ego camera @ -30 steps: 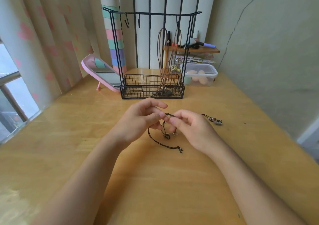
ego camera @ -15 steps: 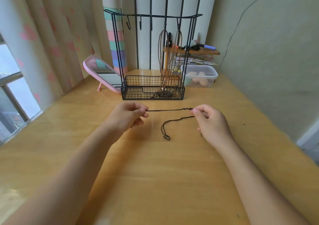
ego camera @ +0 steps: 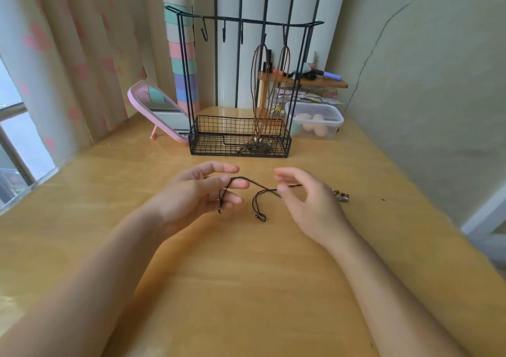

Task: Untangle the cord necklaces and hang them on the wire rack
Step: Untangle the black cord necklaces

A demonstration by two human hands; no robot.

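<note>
A black cord necklace (ego camera: 260, 187) runs slack between my hands above the wooden table (ego camera: 246, 288). My left hand (ego camera: 200, 195) has its fingers spread, and the cord is hooked over one finger with an end dangling below. My right hand (ego camera: 309, 200) pinches the cord with its thumb. A loop with a small bead (ego camera: 261, 217) droops between them. The pendant (ego camera: 341, 195) lies on the table just beyond my right hand. The black wire rack (ego camera: 246, 24) stands behind, and two brown cord necklaces (ego camera: 260, 83) hang from its right hooks into the basket.
A pink mirror (ego camera: 156, 104) leans to the left of the rack. A clear lidded box (ego camera: 315, 121) and a small wooden shelf (ego camera: 304, 81) sit to its right. A curtain and window are on the left, and a wall is on the right.
Half a second ago my hands pulled the cord taut between them. Now they are closer together, the cord is slack, and my left fingers have spread.
</note>
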